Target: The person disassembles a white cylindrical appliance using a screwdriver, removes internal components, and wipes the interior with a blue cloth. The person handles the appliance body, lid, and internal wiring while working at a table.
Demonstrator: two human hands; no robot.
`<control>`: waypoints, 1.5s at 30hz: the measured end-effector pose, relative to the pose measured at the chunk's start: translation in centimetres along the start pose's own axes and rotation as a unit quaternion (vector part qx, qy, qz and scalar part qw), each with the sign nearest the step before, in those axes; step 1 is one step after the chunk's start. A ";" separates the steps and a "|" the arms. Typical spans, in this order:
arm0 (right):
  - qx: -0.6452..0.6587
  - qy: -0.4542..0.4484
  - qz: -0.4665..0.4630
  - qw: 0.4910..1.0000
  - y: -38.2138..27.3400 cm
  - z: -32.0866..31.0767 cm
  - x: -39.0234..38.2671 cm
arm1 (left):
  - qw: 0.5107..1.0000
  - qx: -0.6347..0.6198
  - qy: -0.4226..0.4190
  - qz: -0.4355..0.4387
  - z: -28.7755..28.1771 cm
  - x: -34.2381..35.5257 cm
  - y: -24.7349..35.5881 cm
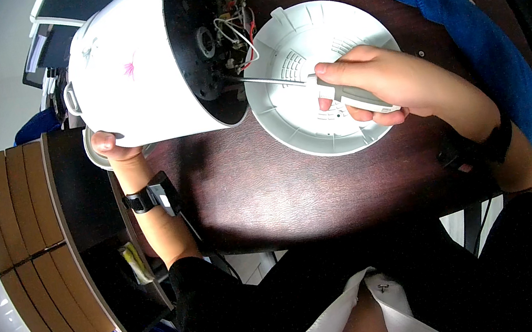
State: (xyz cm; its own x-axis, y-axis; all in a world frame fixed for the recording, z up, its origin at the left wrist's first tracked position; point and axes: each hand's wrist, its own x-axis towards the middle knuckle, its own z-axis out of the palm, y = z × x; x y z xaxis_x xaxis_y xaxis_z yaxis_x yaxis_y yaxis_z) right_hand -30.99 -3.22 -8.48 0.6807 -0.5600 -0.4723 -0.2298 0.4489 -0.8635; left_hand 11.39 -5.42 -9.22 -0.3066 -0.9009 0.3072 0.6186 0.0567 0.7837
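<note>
My left hand grips the bottom-left of a white cylindrical appliance housing with a pink flower, tipped on its side. Its open end shows a dark interior with wires. My right hand is closed round the grey handle of a screwdriver; the shaft reaches into the dark interior, where its tip is hard to make out. Below the shaft and my right hand lies a round white plastic cover with vent slots.
A blue cloth lies on the right of the dark wooden table, near small screws at the back and right. At the left are stacked brown cardboard boxes beside a dark shelf. Dark equipment stands at the back left.
</note>
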 end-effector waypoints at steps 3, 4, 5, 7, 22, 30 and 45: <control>0.046 -0.027 0.005 0.999 0.0 0.1 0.1 | 1.000 -0.017 0.001 -0.004 -0.1 -0.1 0.1; 0.057 -0.037 0.004 0.998 0.1 0.1 0.2 | 1.000 -0.019 -0.003 -0.003 -0.1 -0.1 0.1; 0.066 -0.045 0.008 0.997 0.1 0.0 0.2 | 1.000 -0.021 -0.007 -0.003 -0.1 -0.1 0.1; 0.083 -0.059 0.018 0.995 0.3 -0.1 0.4 | 1.000 -0.020 0.001 -0.008 0.0 -0.1 0.0; 0.196 -0.156 0.099 0.963 0.7 -0.8 1.0 | 1.000 -0.015 -0.007 -0.002 0.3 0.2 -0.3; -0.543 0.277 -0.297 0.735 1.2 0.7 0.5 | 1.000 0.009 -0.008 -0.004 -0.9 -0.1 0.1; -0.637 0.275 -0.139 0.707 1.2 0.2 -1.2 | 0.998 -0.011 -0.050 -0.026 -1.8 -0.5 0.0</control>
State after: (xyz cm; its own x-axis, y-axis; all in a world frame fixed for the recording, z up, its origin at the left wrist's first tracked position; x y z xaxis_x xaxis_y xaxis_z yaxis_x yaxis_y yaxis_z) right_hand -31.96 -1.86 -8.91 0.5304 -0.8461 0.0523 -0.8181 -0.5271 -0.2300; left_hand 12.88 -5.72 -10.32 -0.4081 -0.8553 0.3193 0.6160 0.0001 0.7877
